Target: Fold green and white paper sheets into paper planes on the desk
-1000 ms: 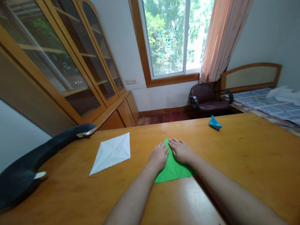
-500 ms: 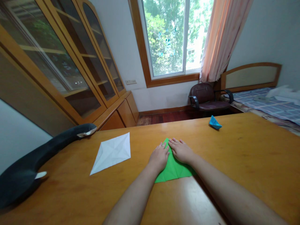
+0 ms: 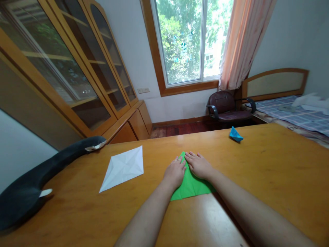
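Green paper (image 3: 190,187) (top under hands)

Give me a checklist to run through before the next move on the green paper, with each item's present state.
1. Both hands on paper: left hand and right hand rest flat on the green paper: ok.
2. Paper lies flat on the table: ok.
3. Top point visible between the fingertips: ok.
4. Crease under the palms sharp: cannot tell, hidden.
5. White sheet lies apart from the paper: ok.
6. Blue folded piece lies apart, farther back: ok.
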The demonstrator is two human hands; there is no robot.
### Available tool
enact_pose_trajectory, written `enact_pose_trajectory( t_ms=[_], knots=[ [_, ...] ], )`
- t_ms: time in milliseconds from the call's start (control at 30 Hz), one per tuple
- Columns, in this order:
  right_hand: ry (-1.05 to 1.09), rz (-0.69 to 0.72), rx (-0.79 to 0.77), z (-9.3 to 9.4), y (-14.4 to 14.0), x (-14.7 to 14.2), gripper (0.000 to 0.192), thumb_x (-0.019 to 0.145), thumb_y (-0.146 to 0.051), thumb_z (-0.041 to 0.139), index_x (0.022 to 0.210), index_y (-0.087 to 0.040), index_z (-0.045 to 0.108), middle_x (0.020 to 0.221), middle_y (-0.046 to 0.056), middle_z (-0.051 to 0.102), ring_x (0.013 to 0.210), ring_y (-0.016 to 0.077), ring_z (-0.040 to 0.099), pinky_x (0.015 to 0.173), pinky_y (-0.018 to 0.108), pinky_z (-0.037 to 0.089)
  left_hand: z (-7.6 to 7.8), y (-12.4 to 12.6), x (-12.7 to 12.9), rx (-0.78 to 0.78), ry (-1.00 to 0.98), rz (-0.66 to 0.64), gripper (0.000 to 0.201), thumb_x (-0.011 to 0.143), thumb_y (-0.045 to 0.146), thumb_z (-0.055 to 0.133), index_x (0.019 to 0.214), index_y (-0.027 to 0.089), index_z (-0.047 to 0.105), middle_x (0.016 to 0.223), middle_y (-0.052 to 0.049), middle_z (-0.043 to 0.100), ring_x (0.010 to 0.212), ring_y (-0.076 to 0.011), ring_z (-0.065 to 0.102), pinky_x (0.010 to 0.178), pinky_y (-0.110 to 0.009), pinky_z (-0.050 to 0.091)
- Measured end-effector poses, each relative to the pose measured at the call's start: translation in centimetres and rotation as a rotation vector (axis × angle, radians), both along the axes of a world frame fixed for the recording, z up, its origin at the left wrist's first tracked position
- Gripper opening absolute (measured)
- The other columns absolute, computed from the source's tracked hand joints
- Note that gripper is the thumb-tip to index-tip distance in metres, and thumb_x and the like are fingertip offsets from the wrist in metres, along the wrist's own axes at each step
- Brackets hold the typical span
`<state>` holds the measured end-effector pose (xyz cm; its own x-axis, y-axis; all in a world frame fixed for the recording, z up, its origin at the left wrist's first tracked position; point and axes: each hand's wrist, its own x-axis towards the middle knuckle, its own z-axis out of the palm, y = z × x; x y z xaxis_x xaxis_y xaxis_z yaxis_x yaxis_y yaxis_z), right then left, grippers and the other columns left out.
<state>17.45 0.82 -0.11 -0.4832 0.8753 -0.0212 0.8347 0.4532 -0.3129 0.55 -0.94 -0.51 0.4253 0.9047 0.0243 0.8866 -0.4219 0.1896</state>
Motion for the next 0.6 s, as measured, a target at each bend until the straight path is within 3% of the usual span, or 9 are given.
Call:
enact_pose_trajectory(
  t_ms=[600],
  knots=[
    [-0.014, 0.022, 0.009, -0.18, 0.13, 0.08, 0.058, 0.094, -0.035, 0.029, 0.148, -0.015, 0.036, 0.155, 0.008, 0.029, 0.143, 0.0287, 0.027, 0.114, 0.054, 0.022, -0.49, 0.2, 0.0, -0.009, -0.015, 0.009, 0.045, 0.097, 0.032, 0.037, 0.136, 0.017, 0.052, 0.149, -0.012, 0.042, 0.139, -0.0277, 0.036, 0.113, -0.043, 0.033]
  ],
)
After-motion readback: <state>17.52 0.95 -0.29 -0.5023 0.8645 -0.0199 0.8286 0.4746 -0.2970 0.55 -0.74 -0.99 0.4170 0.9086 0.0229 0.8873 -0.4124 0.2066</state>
